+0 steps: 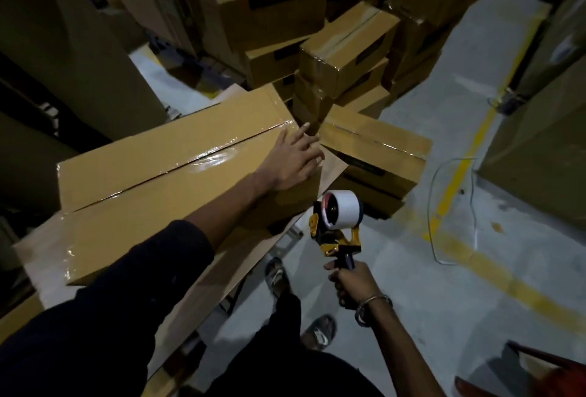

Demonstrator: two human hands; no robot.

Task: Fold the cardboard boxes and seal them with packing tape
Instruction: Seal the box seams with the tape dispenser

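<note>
I see the long cardboard box [177,181] lying across the middle left of my view, its top flaps closed and a shiny strip of clear tape [209,158] running along the centre seam; it rests on flat sheets of cardboard [203,289] that jut out below it toward the person's feet. My left hand [293,158] lies flat on the far right end of that box, fingers straight and spread, palm down near the corner, fingertips reaching past the end of the seam; the dark sleeve [126,295] of that arm crosses the near face of the box. My right hand [352,282] is off the box altogether, lower and to the right over the grey floor [412,317]; its fingers are curled tight round the dark handle of the tape gun [337,225], which stands upright with its white roll at the top, just beside the box's near right corner but not touching it; a metal bangle [371,306] sits on that wrist. The two hands are well apart, the box corner between them. Just beyond the left fingertips lies a smaller taped box [377,155], tilted on the floor; behind it a stack of sealed boxes [317,38] rises into the dark. A yellow line [456,181] is painted on the floor to the right; two sandalled feet [298,304] show under the arms.
</note>
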